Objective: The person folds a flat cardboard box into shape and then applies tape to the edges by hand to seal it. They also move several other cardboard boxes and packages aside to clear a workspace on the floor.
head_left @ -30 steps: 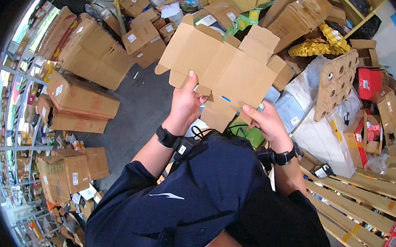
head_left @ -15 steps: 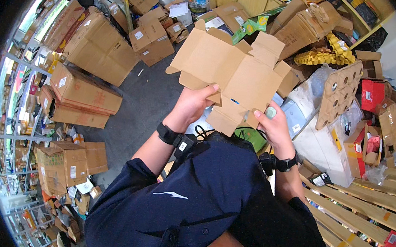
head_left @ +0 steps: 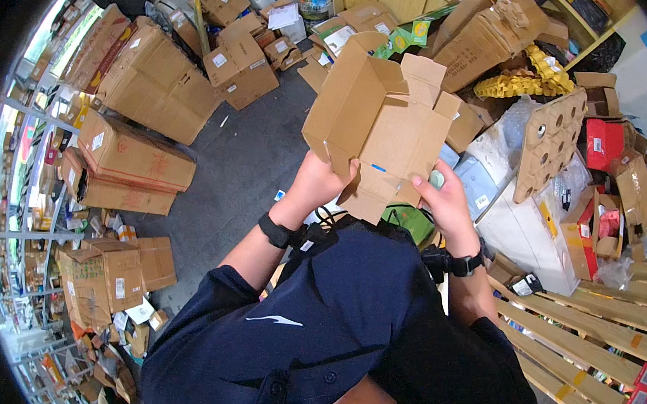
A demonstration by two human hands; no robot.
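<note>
A brown die-cut cardboard box [head_left: 407,140], partly folded, is held up in front of me by both hands. Its left panel stands bent upward, while the right panel lies flatter with flaps sticking out at the far and near ends. My left hand [head_left: 324,182] grips the near left corner, thumb on the inside and fingers hidden beneath. At the near right edge my right hand [head_left: 444,198] pinches the cardboard between thumb and fingers. A small pale green round object [head_left: 437,179] shows at that hand; whether it is held or worn I cannot tell.
Large cardboard cartons [head_left: 156,77] stand to the left before shelving. More boxes [head_left: 243,66] lie at the back. On the right are a white foam box [head_left: 526,237], a moulded pulp tray [head_left: 551,142] and wooden slats [head_left: 592,329]. Grey floor [head_left: 247,144] shows at left.
The cardboard's left panel has swung up and inward from lying nearly flat. My left hand has shifted slightly nearer and turned with it; the right hand keeps its grip.
</note>
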